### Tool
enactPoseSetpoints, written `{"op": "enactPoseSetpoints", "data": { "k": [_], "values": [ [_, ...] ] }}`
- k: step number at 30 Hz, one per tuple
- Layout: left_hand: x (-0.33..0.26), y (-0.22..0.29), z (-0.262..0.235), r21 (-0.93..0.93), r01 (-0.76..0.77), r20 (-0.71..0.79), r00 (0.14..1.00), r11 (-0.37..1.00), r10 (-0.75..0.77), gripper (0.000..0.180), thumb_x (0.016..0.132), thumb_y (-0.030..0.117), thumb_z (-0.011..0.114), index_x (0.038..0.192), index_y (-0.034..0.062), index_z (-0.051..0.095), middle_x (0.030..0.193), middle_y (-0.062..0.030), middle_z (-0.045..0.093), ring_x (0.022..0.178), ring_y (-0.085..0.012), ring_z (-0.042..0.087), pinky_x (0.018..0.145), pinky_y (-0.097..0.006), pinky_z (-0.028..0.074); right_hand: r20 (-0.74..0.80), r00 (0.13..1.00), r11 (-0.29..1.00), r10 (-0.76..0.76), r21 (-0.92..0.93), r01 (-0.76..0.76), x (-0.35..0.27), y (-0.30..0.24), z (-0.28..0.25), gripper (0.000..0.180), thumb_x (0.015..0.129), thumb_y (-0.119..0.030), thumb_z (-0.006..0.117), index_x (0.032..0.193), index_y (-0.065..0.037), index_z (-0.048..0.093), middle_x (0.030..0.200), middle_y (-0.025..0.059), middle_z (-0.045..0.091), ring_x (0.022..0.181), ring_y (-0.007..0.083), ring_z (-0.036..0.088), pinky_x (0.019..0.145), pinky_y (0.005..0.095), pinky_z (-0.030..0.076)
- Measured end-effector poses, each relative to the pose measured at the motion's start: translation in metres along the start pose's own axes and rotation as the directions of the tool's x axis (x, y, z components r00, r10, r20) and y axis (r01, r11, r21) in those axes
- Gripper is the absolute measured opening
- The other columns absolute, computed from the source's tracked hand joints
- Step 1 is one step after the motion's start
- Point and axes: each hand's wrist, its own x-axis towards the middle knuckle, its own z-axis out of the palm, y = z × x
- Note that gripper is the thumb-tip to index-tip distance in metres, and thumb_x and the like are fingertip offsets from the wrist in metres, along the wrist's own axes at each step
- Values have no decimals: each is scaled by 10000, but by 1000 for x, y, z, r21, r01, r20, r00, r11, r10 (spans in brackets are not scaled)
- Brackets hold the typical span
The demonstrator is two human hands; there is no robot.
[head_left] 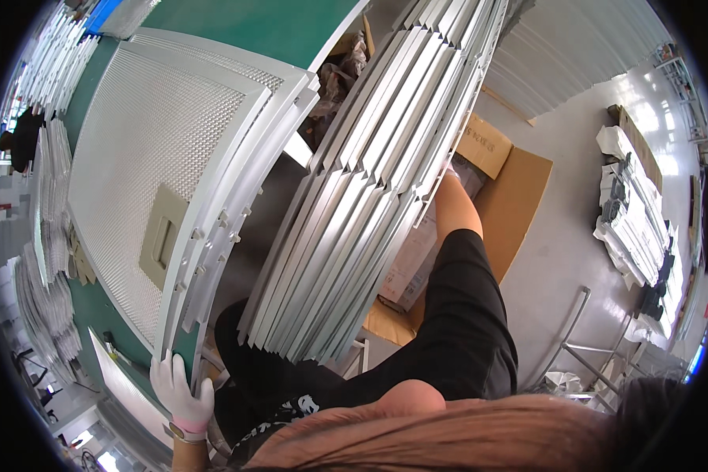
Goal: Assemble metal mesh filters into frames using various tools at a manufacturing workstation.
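Observation:
My left hand (182,397), in a white glove, is at the near corner of a stack of framed panels (173,86). Its fingers are stretched out against the frame edge, with the thumb apart. The top panel has a textured silvery sheet, a pale frame and a beige plate (164,236) with a slot. My right arm reaches forward along the right side of a tall stack of silvery metal strips (346,204). Only a sliver of my right hand (450,171) shows beside that stack; its fingers are hidden.
The panels lie on a green-topped table (244,23). An open cardboard box (519,200) stands beyond my right arm. Wrapped bundles (637,220) lie on the floor at right, near a metal tube frame (578,338). More stacked strips (53,197) stand at far left.

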Motion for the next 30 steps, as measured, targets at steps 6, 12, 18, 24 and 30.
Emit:
{"op": "enactPoseSetpoints", "data": {
  "k": [6,12,18,24,30],
  "values": [
    [5,-5,2,-87,-47,9,999,995,48,685,656,203,678,1270,-39,495,1233,-266,526,1196,-529,449,1021,-606,347,66,994,959,88,-276,-67,-52,-12,-12,789,781,-296,676,1476,-71,378,1546,188,278,1383,390,331,1028,448,442],
    [10,1,-7,-106,-30,21,999,994,32,676,653,216,679,1257,-35,511,1268,-269,517,1211,-515,455,1016,-594,360,-634,769,996,-87,-30,88,-169,-62,4,624,730,-177,713,1293,-2,506,1318,236,489,1251,405,459,1057,460,392],
    [15,3,-14,-85,-1,-35,999,996,-2,658,655,262,726,1224,-16,548,1311,-232,525,1201,-473,490,993,-568,397,-635,686,611,355,713,343,-296,-93,29,977,584,-143,840,1404,-59,314,1316,138,417,1198,276,472,1048,404,423],
    [26,4,-27,-228,-100,-113,991,969,76,640,702,348,742,1213,7,566,1296,-186,540,1195,-423,499,992,-529,421,-815,579,304,37,561,770,-407,-185,4,1136,617,-292,910,1483,-144,189,1382,109,404,1234,265,477,1048,421,427],
    [6,8,-50,-236,-86,-70,995,968,71,761,706,403,737,1307,-1,505,1385,-195,468,1312,-438,383,1140,-579,233,-669,462,-235,-582,683,692,-461,-348,-30,1264,581,-199,926,1486,-152,44,1333,163,441,1155,295,532,1032,457,439]
  ]
}}
